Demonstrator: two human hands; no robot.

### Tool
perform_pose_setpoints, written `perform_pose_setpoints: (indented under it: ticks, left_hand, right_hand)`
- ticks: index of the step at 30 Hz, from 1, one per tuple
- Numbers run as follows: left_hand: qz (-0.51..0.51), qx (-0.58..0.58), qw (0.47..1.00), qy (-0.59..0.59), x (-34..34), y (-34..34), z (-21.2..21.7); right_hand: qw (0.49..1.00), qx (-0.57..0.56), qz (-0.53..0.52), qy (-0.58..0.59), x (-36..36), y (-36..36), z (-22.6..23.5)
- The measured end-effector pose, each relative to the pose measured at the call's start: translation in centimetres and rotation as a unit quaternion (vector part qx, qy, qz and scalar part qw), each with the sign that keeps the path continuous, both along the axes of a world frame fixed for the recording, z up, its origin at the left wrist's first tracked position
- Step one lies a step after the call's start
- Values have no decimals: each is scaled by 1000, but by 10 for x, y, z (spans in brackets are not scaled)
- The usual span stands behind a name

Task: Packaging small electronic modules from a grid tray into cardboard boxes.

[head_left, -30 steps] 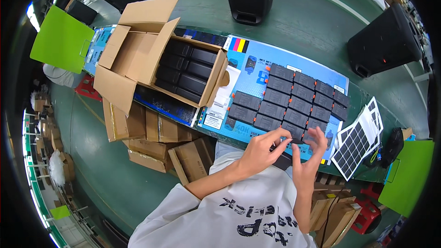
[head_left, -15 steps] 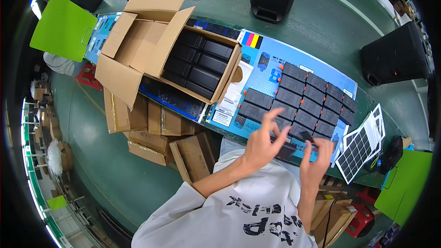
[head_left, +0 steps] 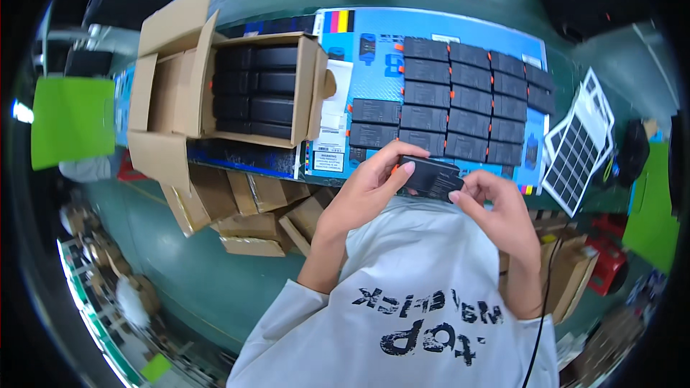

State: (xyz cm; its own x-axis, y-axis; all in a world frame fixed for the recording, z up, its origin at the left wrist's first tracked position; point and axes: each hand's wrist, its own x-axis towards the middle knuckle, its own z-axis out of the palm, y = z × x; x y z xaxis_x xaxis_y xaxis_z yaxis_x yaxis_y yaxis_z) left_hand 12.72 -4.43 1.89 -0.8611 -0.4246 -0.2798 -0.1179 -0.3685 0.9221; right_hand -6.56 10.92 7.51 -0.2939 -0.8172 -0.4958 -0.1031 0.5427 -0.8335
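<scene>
Both my hands hold one flat black rectangular device with an orange tab, just in front of my chest. My left hand grips its left end, thumb on the top face. My right hand pinches its right end. Beyond it, several identical black devices lie in neat rows on a blue printed sheet on the table. An open cardboard box to the left holds several more black devices stacked in rows.
A white gridded tray insert rests at the table's right end. Flattened and folded cardboard boxes are stacked on the floor below the table edge, left of me. A white leaflet lies beside the box. Green panels stand at far left.
My hands have drawn back from the rows toward my chest, now holding one black device between them. The view has tilted and shifted, bringing the table more squarely in front.
</scene>
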Motion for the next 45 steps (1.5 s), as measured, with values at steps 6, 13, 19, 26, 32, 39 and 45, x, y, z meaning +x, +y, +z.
perform_pose_setpoints:
  ticks: [6, 13, 19, 26, 32, 39, 45]
  left_hand:
    - [-61, -112, 991, -35, -11, 4, 17]
    - [-60, -109, 991, -55, -17, 14, 16]
    - [-45, -63, 996, -44, -19, 21, 22]
    - [-64, -57, 995, -57, -21, 24, 20]
    - [-63, -69, 994, -55, -20, 26, 19]
    - [-59, -85, 993, -58, -22, 27, 24]
    - [-60, -83, 992, -67, -23, 28, 26]
  right_hand:
    - [1000, 16, 13, -20, -5, 3, -4]
    - [1000, -16, -3, -3, -7, 10, -12]
    - [999, 32, 14, -28, -18, 9, 0]
    - [999, 24, 7, -32, -21, 15, -3]
    - [999, -5, 19, -30, -23, 16, -1]
    - [999, 28, 13, -26, -23, 12, 6]
    - [999, 21, 15, -27, -25, 13, 2]
